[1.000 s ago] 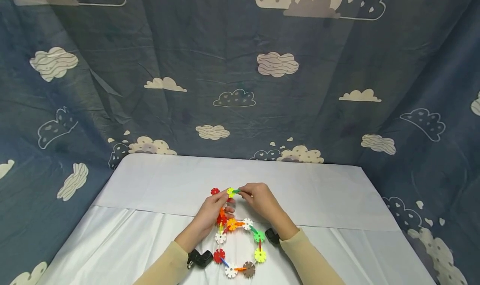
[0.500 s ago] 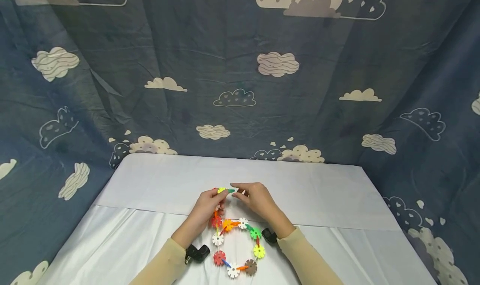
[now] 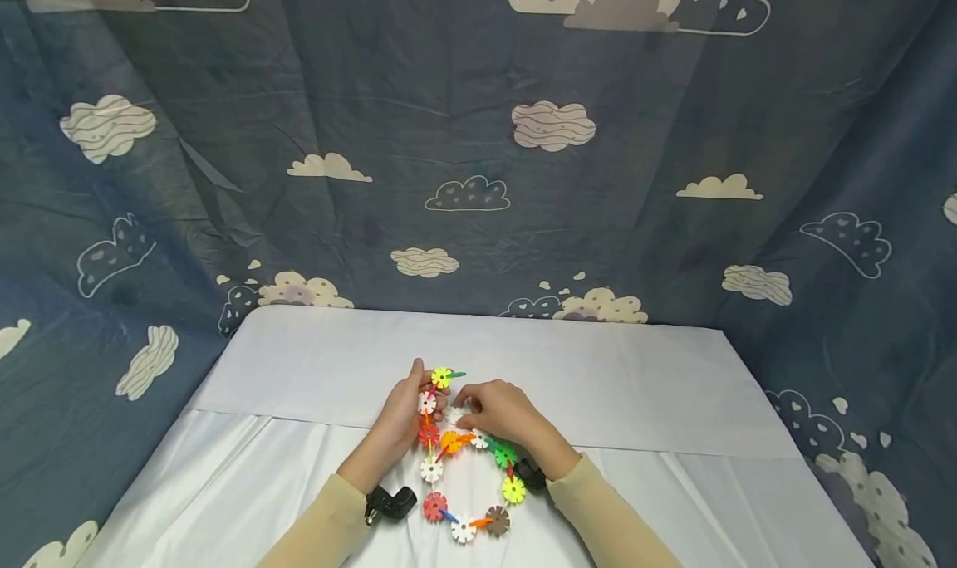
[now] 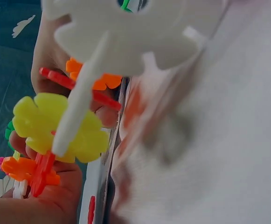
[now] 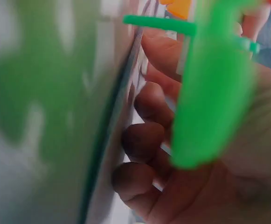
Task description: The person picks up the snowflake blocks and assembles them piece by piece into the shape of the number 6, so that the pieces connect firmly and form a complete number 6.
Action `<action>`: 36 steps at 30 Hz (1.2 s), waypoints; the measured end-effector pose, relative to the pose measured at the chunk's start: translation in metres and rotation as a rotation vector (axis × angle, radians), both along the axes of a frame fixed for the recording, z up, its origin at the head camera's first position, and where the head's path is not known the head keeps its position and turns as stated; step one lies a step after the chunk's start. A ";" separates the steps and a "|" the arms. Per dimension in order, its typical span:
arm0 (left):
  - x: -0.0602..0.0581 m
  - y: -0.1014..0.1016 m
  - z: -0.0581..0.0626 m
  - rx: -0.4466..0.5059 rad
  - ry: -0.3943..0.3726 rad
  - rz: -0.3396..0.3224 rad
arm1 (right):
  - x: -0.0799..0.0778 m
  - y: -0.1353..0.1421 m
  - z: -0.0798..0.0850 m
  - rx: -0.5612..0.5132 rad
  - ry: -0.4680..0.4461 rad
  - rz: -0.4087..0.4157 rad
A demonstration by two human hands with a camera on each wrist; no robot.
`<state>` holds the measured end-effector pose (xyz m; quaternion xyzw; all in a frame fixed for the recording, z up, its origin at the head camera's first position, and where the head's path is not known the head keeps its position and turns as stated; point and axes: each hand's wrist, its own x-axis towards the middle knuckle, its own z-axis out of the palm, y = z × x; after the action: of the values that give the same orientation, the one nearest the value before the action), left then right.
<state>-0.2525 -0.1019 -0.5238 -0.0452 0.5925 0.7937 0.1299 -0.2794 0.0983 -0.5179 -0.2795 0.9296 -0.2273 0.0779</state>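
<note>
A chain of flower-shaped interlocking plastic discs runs up from a ring on the table into my left hand (image 3: 399,406). The hand grips the chain from the left, thumb raised, with its fingers curled behind a white disc (image 3: 427,403). At the chain's upper end a yellow disc (image 3: 442,377) bears a green disc (image 3: 458,374) seen edge-on. My right hand (image 3: 503,408) pinches a loose-looking white disc (image 3: 453,416) between thumb and fingers, just right of the chain. In the right wrist view, a blurred green disc (image 5: 214,98) covers part of that hand.
The ring of linked discs lies on the white cloth, with a brown disc (image 3: 498,521) and a red disc (image 3: 435,506) near the front. Black wrist cameras (image 3: 392,503) sit beside both wrists. A dark cloud-print curtain (image 3: 463,136) hangs behind the table (image 3: 598,385).
My right hand has left the green disc at the chain's end, moved down and taken the white disc. My left hand has shifted left and turned, showing more of the chain.
</note>
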 end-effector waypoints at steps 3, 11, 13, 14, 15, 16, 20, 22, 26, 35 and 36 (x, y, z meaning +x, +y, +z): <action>0.001 0.000 0.000 0.009 -0.006 0.007 | -0.005 0.006 -0.002 -0.112 -0.086 -0.031; -0.002 0.004 -0.002 -0.015 -0.004 0.001 | -0.019 0.034 -0.001 -0.399 -0.300 -0.205; -0.001 0.006 -0.004 -0.039 0.014 -0.007 | -0.018 0.037 0.002 -0.468 -0.334 -0.239; -0.001 0.008 -0.005 -0.053 0.026 -0.010 | -0.017 0.037 0.003 -0.501 -0.352 -0.248; 0.000 0.009 -0.006 -0.060 0.033 -0.014 | -0.016 0.037 0.005 -0.532 -0.367 -0.254; 0.001 0.010 -0.007 -0.068 0.039 -0.020 | -0.015 0.036 0.007 -0.557 -0.382 -0.256; 0.004 0.015 -0.009 -0.091 0.053 -0.027 | -0.009 0.030 0.013 -0.601 -0.408 -0.256; 0.005 0.016 -0.010 -0.113 0.058 -0.036 | -0.006 0.028 0.015 -0.595 -0.407 -0.263; 0.008 0.016 -0.011 -0.124 0.052 -0.049 | -0.002 0.022 0.014 -0.596 -0.371 -0.292; 0.012 0.018 -0.009 -0.117 0.051 -0.001 | 0.000 0.006 0.006 -0.627 -0.299 -0.388; 0.012 0.018 -0.008 -0.115 0.046 -0.004 | 0.000 0.006 0.005 -0.626 -0.303 -0.382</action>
<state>-0.2406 -0.0839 -0.5321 -0.0332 0.6401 0.7589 0.1149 -0.2794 0.1044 -0.5125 -0.0750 0.8286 -0.5488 0.0815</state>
